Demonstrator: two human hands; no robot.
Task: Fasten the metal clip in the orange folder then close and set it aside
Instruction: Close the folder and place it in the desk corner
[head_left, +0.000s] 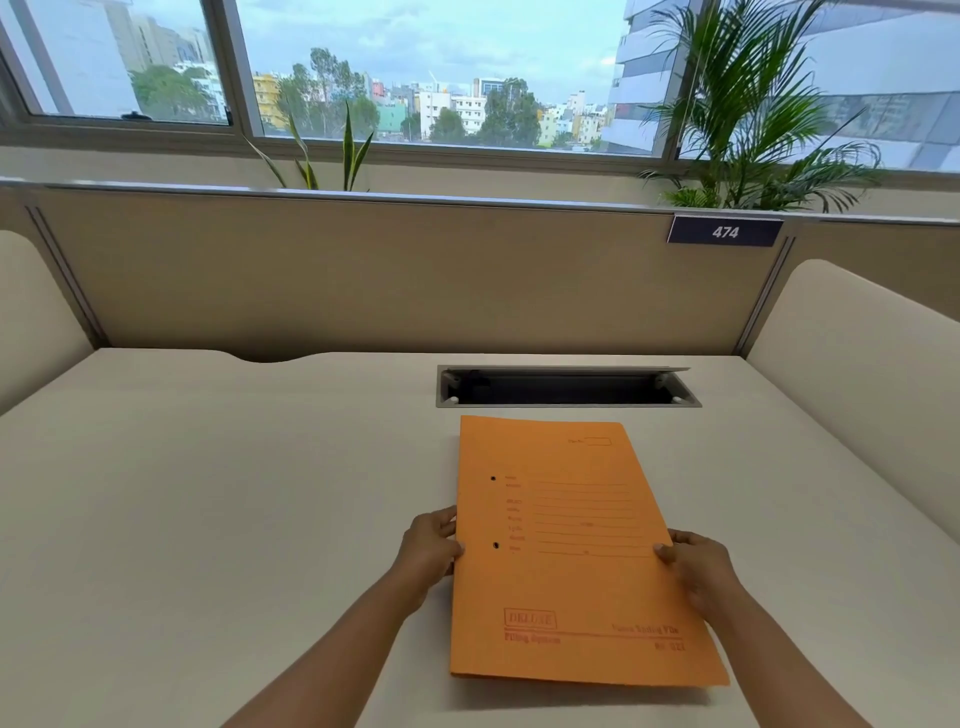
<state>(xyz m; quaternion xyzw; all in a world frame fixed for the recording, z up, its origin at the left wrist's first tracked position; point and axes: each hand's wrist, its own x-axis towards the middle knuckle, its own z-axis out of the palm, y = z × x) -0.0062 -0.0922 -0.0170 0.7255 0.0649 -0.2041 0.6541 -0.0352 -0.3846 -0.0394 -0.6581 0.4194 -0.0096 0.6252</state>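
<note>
The orange folder (576, 577) lies closed on the desk in front of me, its printed front cover facing up and two small punched holes near its left edge. My left hand (430, 545) grips the folder's left edge, thumb on top. On the opposite side, my right hand (696, 564) holds the right edge, thumb on the cover and fingers under it. The metal clip is hidden inside the folder.
The white desk (234, 493) has an open cable slot (566, 387) just behind the folder. A beige partition (395, 275) with a "474" label (724, 232) closes off the back. Cream side panels stand at both sides. Plants and windows lie beyond.
</note>
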